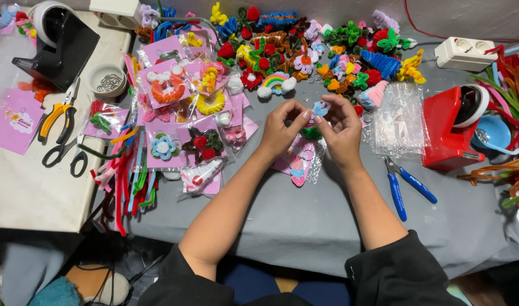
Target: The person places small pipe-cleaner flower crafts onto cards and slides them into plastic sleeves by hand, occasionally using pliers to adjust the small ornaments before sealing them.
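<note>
Right now a small blue pipe-cleaner flower [320,108] sits pinched between both hands above the middle of the grey table [304,226]; the left hand [279,131] and right hand [341,127] each close fingertips on it, blue pliers [404,187] lying nearby.

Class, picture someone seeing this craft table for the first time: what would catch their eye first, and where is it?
First, the heap of bright pipe-cleaner flowers along the table's far edge. Next, the left hand and right hand at centre, pinching a small blue flower between them. Then the red tape dispenser at right.
</note>
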